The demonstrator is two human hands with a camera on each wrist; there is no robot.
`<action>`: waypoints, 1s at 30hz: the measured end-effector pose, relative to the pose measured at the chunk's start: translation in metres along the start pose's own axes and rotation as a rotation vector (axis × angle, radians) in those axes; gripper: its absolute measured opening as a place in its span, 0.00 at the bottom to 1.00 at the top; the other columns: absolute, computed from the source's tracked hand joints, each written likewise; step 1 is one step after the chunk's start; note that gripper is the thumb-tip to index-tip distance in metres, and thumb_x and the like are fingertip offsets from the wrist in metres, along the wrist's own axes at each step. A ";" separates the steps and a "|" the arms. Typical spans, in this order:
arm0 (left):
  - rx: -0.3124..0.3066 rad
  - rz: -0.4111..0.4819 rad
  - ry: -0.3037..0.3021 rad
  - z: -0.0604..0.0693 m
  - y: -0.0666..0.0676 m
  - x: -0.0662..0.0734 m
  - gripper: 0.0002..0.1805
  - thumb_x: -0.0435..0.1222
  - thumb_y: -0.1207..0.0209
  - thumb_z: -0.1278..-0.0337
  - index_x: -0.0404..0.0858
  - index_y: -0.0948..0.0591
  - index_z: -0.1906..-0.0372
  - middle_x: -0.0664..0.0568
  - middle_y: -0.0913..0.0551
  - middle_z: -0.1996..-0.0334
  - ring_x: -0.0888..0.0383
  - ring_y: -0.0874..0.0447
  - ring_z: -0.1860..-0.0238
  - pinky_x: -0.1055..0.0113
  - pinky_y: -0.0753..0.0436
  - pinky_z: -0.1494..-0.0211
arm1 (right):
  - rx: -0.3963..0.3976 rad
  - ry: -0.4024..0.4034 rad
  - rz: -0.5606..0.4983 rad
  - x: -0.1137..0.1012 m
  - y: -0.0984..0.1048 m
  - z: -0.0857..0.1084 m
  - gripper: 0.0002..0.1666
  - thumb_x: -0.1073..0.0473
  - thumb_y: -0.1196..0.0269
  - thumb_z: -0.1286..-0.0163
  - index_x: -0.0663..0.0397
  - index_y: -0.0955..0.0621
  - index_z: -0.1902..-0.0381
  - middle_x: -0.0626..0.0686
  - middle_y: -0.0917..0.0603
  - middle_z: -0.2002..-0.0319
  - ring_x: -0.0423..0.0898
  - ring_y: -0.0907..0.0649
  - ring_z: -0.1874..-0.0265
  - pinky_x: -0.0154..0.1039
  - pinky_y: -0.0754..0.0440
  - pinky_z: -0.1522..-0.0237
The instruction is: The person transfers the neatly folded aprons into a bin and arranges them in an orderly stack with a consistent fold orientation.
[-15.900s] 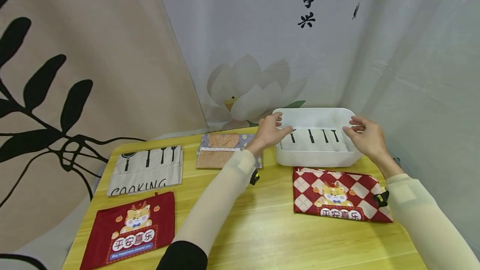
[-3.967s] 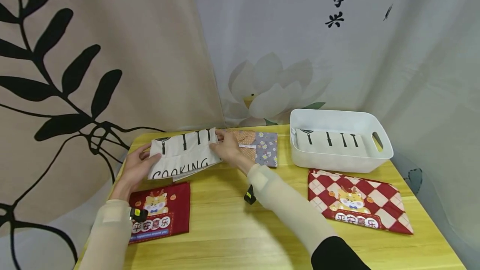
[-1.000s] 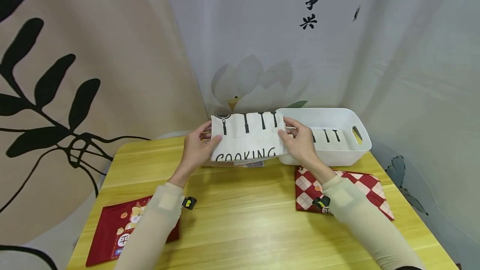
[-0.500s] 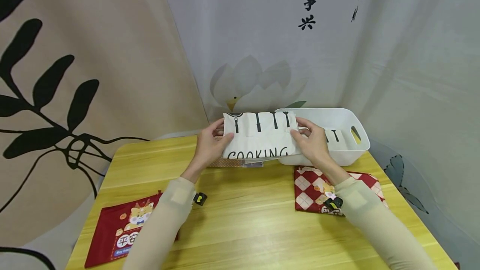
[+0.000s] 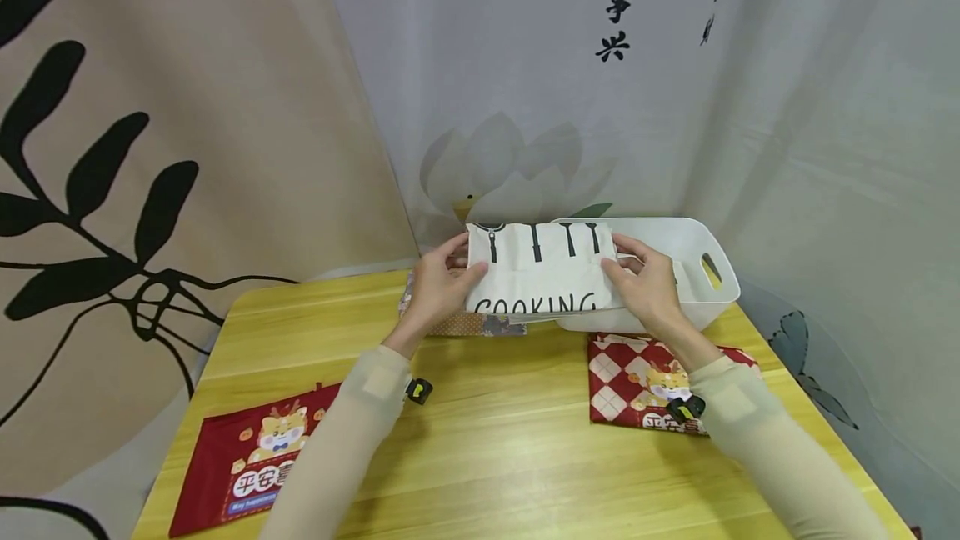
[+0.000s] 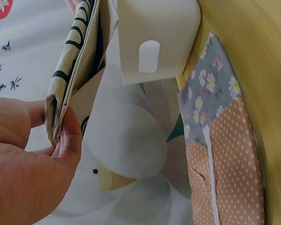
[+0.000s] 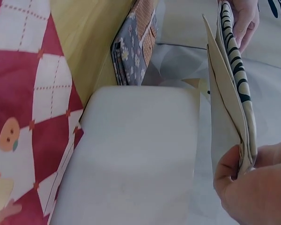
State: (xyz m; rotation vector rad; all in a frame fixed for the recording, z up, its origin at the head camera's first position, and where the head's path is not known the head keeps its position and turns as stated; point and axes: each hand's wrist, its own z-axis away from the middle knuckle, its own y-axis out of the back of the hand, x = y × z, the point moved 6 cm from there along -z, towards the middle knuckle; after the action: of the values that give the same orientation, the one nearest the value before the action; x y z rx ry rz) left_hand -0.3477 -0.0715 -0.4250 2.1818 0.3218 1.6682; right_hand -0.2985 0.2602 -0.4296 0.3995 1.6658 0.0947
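A folded white apron [image 5: 542, 269], printed with black utensils and the word COOKING, hangs in the air between both hands. My left hand [image 5: 441, 280] pinches its left end, thumb on the front and fingers behind. At the right end my right hand [image 5: 647, 280] grips it the same way. In the left wrist view the left hand [image 6: 33, 164] holds the layered edge of the cloth. A white plastic basket [image 5: 712, 273] stands behind and right of the apron, partly covered by it. Another white folded cloth inside the basket is mostly hidden.
Beneath the held apron lies a folded floral and polka-dot cloth [image 6: 234, 140]. A red folded cloth [image 5: 225, 457] with a cartoon animal lies at the left of the yellow table [image 5: 480, 440]. A red-and-white checked folded cloth [image 5: 611, 386] lies before the basket, under the right wrist.
The apron was lifted from the table's left side and carried right. Over the last second both hands move it further right, now overlapping more of the basket.
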 end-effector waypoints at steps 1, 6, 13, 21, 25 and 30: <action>-0.002 0.005 -0.001 -0.001 -0.002 0.001 0.34 0.34 0.27 0.25 0.36 0.22 0.19 0.36 0.09 0.38 0.41 0.06 0.40 0.50 0.05 0.38 | 0.000 -0.001 0.003 0.000 0.002 0.000 0.34 0.62 0.34 0.17 0.59 0.25 0.17 0.67 0.18 0.25 0.23 0.16 0.53 0.16 0.16 0.53; -0.018 0.012 0.009 -0.004 -0.010 0.005 0.34 0.35 0.27 0.25 0.37 0.22 0.19 0.38 0.09 0.38 0.42 0.07 0.38 0.50 0.05 0.38 | 0.007 0.002 -0.004 0.002 0.011 0.000 0.34 0.61 0.34 0.17 0.61 0.25 0.17 0.67 0.19 0.24 0.27 0.15 0.50 0.16 0.15 0.52; -0.042 0.012 0.019 -0.010 -0.024 0.009 0.36 0.36 0.26 0.26 0.38 0.22 0.18 0.40 0.09 0.35 0.43 0.08 0.36 0.52 0.06 0.36 | 0.019 0.013 0.015 0.007 0.025 -0.002 0.34 0.61 0.34 0.16 0.62 0.26 0.17 0.70 0.18 0.25 0.27 0.14 0.50 0.17 0.15 0.54; -0.062 0.033 0.002 -0.017 -0.040 0.017 0.36 0.37 0.26 0.26 0.38 0.23 0.18 0.41 0.09 0.34 0.44 0.08 0.35 0.54 0.06 0.35 | 0.036 -0.009 0.059 0.009 0.041 -0.002 0.35 0.59 0.34 0.15 0.60 0.26 0.16 0.68 0.18 0.25 0.22 0.17 0.54 0.16 0.16 0.56; -0.069 0.024 -0.017 -0.021 -0.048 0.023 0.35 0.37 0.27 0.26 0.38 0.22 0.19 0.42 0.09 0.35 0.44 0.08 0.35 0.54 0.06 0.35 | 0.053 -0.014 0.074 0.012 0.050 -0.003 0.35 0.58 0.35 0.15 0.59 0.26 0.16 0.69 0.17 0.27 0.22 0.17 0.55 0.16 0.16 0.57; -0.072 0.024 -0.027 -0.025 -0.058 0.028 0.35 0.37 0.26 0.26 0.38 0.22 0.19 0.41 0.09 0.34 0.44 0.08 0.35 0.54 0.07 0.33 | 0.071 -0.025 0.077 0.015 0.059 -0.005 0.35 0.57 0.35 0.15 0.59 0.25 0.16 0.68 0.18 0.26 0.22 0.17 0.54 0.15 0.16 0.56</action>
State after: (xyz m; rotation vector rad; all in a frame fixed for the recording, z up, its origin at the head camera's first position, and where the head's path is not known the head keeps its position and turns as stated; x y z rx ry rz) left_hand -0.3619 -0.0041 -0.4199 2.1614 0.2259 1.6362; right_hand -0.2929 0.3213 -0.4257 0.5166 1.6325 0.0877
